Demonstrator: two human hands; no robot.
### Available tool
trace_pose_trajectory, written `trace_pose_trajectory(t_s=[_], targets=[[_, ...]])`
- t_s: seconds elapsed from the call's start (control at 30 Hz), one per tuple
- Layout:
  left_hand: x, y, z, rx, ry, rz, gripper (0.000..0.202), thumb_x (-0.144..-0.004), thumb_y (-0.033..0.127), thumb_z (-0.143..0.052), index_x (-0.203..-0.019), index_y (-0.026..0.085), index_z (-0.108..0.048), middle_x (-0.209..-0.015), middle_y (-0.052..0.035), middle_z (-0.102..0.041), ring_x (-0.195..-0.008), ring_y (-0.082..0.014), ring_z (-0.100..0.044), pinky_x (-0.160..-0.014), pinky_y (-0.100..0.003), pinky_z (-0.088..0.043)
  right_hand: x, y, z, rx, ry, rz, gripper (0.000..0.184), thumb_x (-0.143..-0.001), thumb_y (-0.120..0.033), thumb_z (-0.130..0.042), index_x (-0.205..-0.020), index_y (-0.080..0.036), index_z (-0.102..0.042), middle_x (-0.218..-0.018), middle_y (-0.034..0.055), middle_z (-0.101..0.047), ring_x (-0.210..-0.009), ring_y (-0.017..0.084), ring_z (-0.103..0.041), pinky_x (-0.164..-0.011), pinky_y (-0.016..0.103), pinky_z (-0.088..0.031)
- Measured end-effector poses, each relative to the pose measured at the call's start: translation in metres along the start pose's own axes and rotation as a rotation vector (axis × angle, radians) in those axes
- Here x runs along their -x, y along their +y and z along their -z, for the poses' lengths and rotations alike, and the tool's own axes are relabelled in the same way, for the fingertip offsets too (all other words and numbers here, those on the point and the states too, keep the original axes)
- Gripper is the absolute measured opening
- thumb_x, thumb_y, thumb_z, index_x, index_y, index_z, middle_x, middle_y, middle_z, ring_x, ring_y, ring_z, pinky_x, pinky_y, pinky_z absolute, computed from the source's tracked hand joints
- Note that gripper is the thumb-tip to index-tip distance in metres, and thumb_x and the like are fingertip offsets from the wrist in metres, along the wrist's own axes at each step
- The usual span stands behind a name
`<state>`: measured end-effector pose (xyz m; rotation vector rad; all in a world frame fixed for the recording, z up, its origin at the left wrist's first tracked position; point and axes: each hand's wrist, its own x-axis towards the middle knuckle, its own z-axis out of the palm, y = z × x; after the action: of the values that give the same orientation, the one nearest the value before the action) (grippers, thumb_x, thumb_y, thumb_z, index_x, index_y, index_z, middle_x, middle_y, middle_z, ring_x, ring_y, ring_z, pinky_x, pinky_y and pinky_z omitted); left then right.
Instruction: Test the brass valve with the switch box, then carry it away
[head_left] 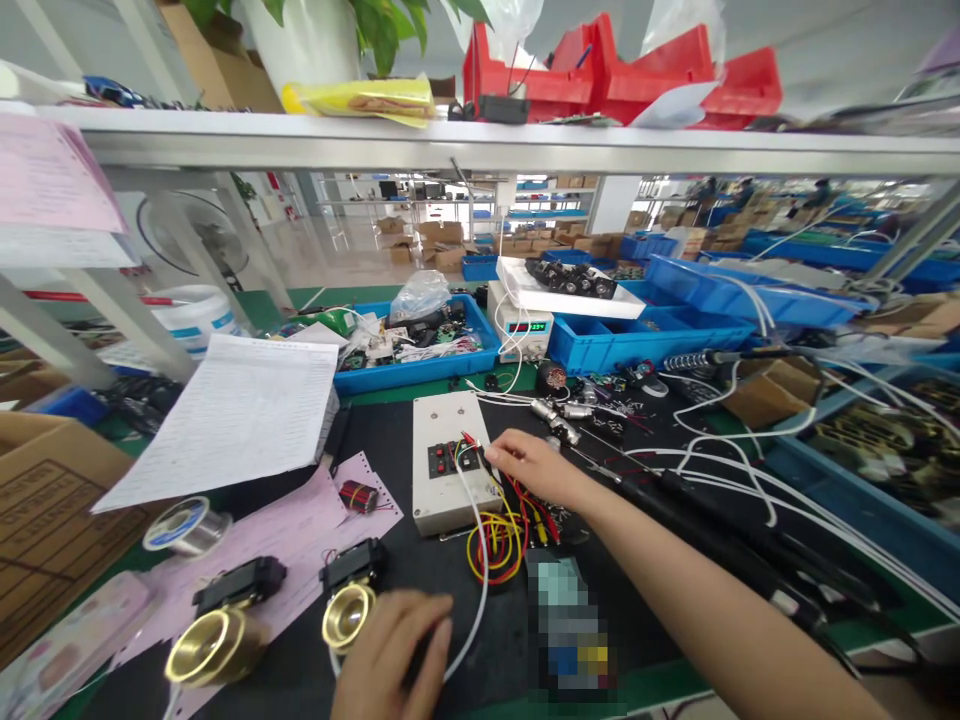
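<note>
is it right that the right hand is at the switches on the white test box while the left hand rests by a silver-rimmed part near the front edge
Not quite: in the head view the part by the left hand has a brass rim, not silver. The rest holds: the right hand is at the switches on the white test box.

A grey metal shelf (480, 150) runs across the whole view above the tabletop (390, 420), which has a black mat with green at its far edge. On the shelf stand red bins (622, 75) and a white pot with a green plant (307, 40). Slanted grey posts (97, 310) hold the shelf at the left. Behind, a long bright hall opens with a pale shiny floor (337, 260), cardboard boxes (439, 245) and blue crates (645, 245); far away there are perhaps more workbenches, but it is blurred.
</note>
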<state>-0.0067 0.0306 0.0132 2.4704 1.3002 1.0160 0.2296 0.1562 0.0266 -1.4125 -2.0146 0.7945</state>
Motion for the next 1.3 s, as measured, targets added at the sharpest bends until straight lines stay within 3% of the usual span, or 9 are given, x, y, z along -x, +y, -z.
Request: trace_pose_trajectory(t_s=[0.1,0.2,0.33,0.53,0.67,0.8,0.9,1.07,1.3], targets=[[-0.067,-0.003,0.006,-0.16,-0.147,0.072,0.022,-0.085,0.027,-0.046,-0.103,0.019,-0.058,-0.095,-0.0084,-0.059,-0.088,-0.0204,-0.058,-0.076,-0.033,-0.051,0.009,-0.006,-0.013,-0.003,0.015,-0.006,0.026,-0.085,-0.04,-0.049,-0.077,-0.017,-0.059,-0.073,-0.0001,-0.054,-0.068,0.013,-0.051,-0.061,0.025,-0.037],[-0.126,-0.013,-0.006,-0.27,-0.272,0.075,0.027,-0.084,0.025,-0.047,-0.107,0.015,-0.058,-0.099,-0.0114,-0.057,-0.094,-0.0257,-0.053,-0.084,-0.041,-0.045,0.005,-0.01,-0.02,0.016,0.049,0.004,0.023,-0.087,-0.033,-0.047,-0.074,-0.017,-0.057,-0.071,0.0006,-0.052,-0.069,0.014,-0.049,-0.061,0.026,-0.036],[-0.161,-0.032,-0.024,-0.287,-0.391,0.068,0.022,-0.085,0.025,-0.046,-0.088,0.018,-0.067,-0.088,-0.0083,-0.06,-0.088,-0.0232,-0.055,-0.08,-0.035,-0.044,0.006,-0.013,-0.015,0.04,0.067,0.056,0.02,-0.086,-0.026,-0.047,-0.07,-0.017,-0.056,-0.073,0.0016,-0.052,-0.074,0.015,-0.049,-0.068,0.028,-0.036],[-0.163,-0.04,-0.021,-0.239,-0.436,0.167,0.031,-0.088,0.029,-0.039,-0.085,0.016,-0.067,-0.087,-0.0078,-0.062,-0.085,-0.0207,-0.057,-0.074,-0.033,-0.044,0.003,0.012,0.0,-0.003,0.083,-0.061,0.028,-0.087,-0.036,-0.044,-0.07,-0.017,-0.056,-0.064,-0.0008,-0.051,-0.06,0.013,-0.048,-0.055,0.025,-0.035],[-0.164,-0.038,-0.018,-0.147,-0.446,0.261,0.026,-0.087,0.029,-0.043,-0.083,0.016,-0.066,-0.087,-0.0079,-0.063,-0.083,-0.0196,-0.057,-0.075,-0.035,-0.043,-0.015,0.033,0.001,0.0,0.128,-0.165,0.028,-0.083,-0.037,-0.05,-0.094,-0.013,-0.059,-0.073,0.0037,-0.058,-0.064,0.014,-0.052,-0.061,0.028,-0.041],[-0.166,-0.042,-0.017,0.019,-0.392,0.375,0.027,-0.085,0.032,-0.044,-0.086,0.016,-0.066,-0.087,-0.008,-0.066,-0.081,-0.019,-0.058,-0.076,-0.036,-0.044,-0.017,0.018,-0.008,0.032,0.178,-0.127,0.026,-0.08,-0.038,-0.056,-0.091,-0.015,-0.061,-0.091,0.0087,-0.057,-0.088,0.021,-0.05,-0.081,0.037,-0.038],[-0.167,-0.048,-0.019,0.226,-0.364,0.468,0.033,-0.084,0.039,-0.043,-0.091,0.016,-0.065,-0.082,-0.0071,-0.067,-0.07,-0.016,-0.061,-0.069,-0.031,-0.049,-0.014,-0.001,-0.02,-0.02,0.124,-0.095,0.024,-0.081,-0.039,-0.054,-0.076,-0.017,-0.062,-0.079,0.0044,-0.057,-0.079,0.018,-0.051,-0.073,0.032,-0.04],[-0.165,-0.053,-0.022,0.477,-0.339,0.582,0.041,-0.08,0.044,-0.045,-0.096,0.012,-0.064,-0.089,-0.008,-0.067,-0.071,-0.0148,-0.063,-0.066,-0.027,-0.053,-0.021,-0.006,-0.033,-0.126,0.097,-0.135,0.022,-0.085,-0.034,-0.05,-0.085,-0.015,-0.061,-0.078,0.0023,-0.062,-0.07,0.013,-0.055,-0.063,0.024,-0.042],[-0.167,-0.056,-0.014,0.453,-0.312,0.593,0.029,-0.069,0.031,-0.06,-0.091,0.014,-0.068,-0.07,-0.0036,-0.066,-0.058,-0.0143,-0.056,-0.06,-0.027,-0.046,-0.017,-0.008,-0.025,0.016,0.102,-0.074,0.012,-0.081,-0.025,-0.055,-0.074,-0.016,-0.059,-0.076,0.0029,-0.058,-0.076,0.016,-0.052,-0.07,0.028,-0.039]])
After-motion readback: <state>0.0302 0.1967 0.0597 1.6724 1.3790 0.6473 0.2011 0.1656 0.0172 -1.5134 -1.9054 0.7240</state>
